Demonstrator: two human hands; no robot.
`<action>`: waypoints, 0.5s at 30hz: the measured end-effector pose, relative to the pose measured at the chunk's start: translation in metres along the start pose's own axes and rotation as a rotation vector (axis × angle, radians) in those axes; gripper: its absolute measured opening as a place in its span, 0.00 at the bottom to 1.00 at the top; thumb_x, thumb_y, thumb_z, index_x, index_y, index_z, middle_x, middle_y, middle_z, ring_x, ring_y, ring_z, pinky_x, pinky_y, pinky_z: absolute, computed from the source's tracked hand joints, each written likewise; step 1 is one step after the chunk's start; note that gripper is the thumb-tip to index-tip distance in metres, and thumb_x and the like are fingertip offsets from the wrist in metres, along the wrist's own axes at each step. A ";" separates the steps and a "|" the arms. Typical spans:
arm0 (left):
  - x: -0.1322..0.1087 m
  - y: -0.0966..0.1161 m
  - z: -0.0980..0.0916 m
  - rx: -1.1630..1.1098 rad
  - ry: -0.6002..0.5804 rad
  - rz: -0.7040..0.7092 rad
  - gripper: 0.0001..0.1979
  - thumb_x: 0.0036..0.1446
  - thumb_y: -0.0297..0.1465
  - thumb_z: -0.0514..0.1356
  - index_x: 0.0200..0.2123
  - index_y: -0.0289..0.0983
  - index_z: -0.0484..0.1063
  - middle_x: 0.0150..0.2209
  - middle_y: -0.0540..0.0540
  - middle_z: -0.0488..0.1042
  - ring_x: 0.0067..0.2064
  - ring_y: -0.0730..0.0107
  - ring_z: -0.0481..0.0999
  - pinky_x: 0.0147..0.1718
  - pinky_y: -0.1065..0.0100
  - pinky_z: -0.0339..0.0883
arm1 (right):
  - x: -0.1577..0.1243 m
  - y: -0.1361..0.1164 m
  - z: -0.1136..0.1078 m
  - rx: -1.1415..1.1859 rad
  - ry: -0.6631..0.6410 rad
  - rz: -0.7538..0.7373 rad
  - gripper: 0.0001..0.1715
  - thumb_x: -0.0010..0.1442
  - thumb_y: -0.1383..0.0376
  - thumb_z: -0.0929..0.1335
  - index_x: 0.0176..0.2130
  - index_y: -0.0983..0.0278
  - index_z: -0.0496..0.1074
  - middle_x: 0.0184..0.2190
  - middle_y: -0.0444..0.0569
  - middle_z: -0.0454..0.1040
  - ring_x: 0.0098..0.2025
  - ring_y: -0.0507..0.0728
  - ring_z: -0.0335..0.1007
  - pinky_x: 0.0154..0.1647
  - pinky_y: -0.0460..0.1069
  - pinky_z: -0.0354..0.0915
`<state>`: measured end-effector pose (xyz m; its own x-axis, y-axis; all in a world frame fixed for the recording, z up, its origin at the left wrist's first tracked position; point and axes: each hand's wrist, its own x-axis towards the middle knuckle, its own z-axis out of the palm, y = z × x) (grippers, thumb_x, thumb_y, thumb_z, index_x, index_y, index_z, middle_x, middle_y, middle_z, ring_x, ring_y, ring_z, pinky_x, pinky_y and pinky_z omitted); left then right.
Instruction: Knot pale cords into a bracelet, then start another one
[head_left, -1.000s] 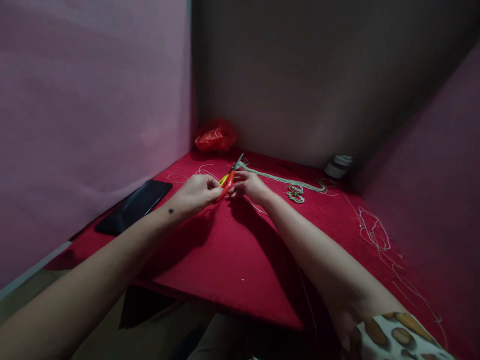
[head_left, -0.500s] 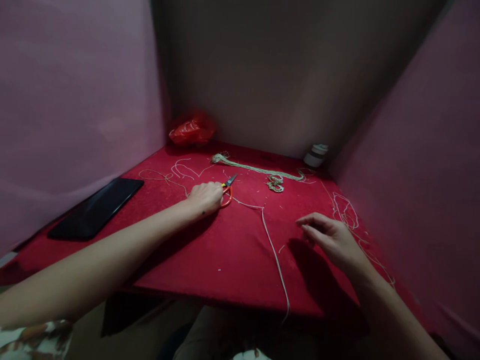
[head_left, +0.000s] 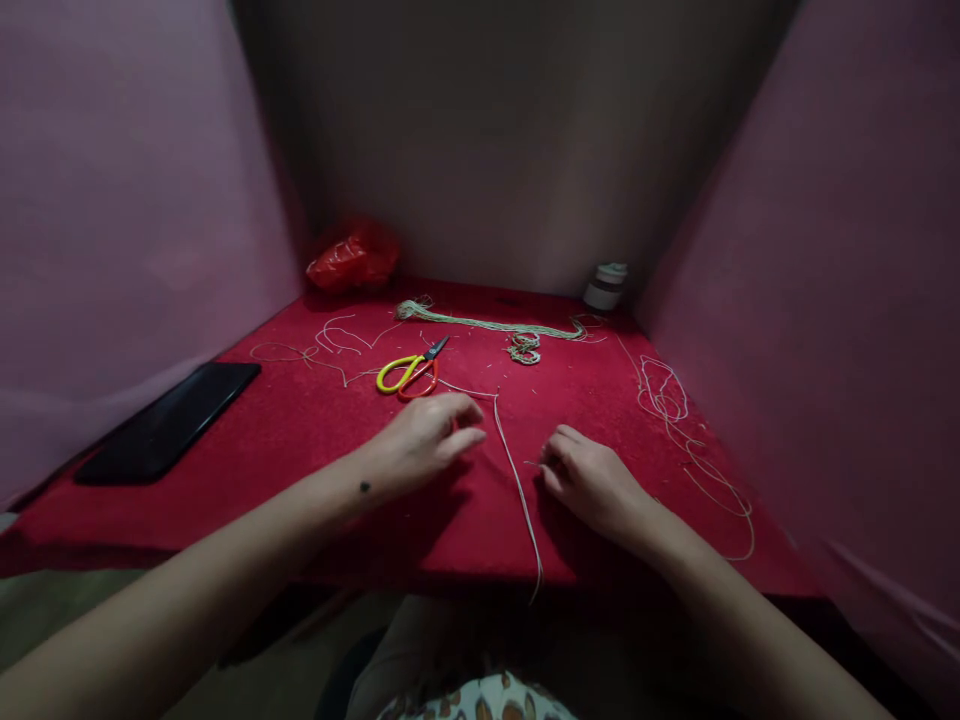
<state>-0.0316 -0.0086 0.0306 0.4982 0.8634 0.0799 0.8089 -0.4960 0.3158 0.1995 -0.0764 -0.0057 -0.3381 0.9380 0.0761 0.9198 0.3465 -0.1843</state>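
The white cord (head_left: 518,481) is flanked by the left hand (head_left: 429,438), its fingers parted, and the right hand (head_left: 589,478), whose hold on a short thread (head_left: 530,463) cannot be told, scissors (head_left: 427,357) being laid farther left.

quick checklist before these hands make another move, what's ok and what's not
1. Scissors out of both hands: ok, lying on the red tabletop just beyond the left hand.
2. Left hand free: ok, fingers parted, nothing seen in them.
3. Right hand free: cannot tell, a short thread shows at its fingers but the grip is hidden.
4. White cord wholly on the tabletop: not ok, its near end runs past the front edge.
5. Strand bundle clear of the hands: ok, it lies toward the back.
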 end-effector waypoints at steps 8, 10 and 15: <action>-0.043 0.058 0.022 -0.628 -0.236 0.138 0.10 0.59 0.35 0.51 0.36 0.36 0.67 0.21 0.52 0.70 0.22 0.76 0.68 0.25 0.74 0.61 | -0.025 -0.034 -0.011 0.443 0.247 -0.109 0.04 0.57 0.70 0.63 0.29 0.66 0.66 0.28 0.48 0.67 0.28 0.51 0.62 0.29 0.46 0.58; -0.051 0.054 0.024 -0.513 -0.149 0.186 0.12 0.61 0.35 0.48 0.30 0.37 0.66 0.15 0.54 0.64 0.19 0.77 0.65 0.24 0.74 0.59 | -0.028 -0.046 -0.010 0.533 0.254 -0.148 0.04 0.57 0.70 0.63 0.30 0.65 0.66 0.28 0.47 0.67 0.28 0.51 0.62 0.29 0.45 0.59; -0.100 0.018 0.017 -0.279 -0.037 0.242 0.12 0.61 0.33 0.49 0.28 0.38 0.67 0.22 0.51 0.69 0.22 0.77 0.66 0.24 0.74 0.58 | -0.034 -0.070 0.002 0.607 0.240 -0.272 0.06 0.59 0.70 0.61 0.33 0.67 0.68 0.30 0.49 0.69 0.30 0.51 0.64 0.30 0.45 0.61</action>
<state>-0.0616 -0.1049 0.0122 0.6796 0.7179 0.1507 0.5530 -0.6364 0.5377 0.1458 -0.1323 0.0024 -0.4222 0.8143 0.3982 0.5120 0.5768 -0.6366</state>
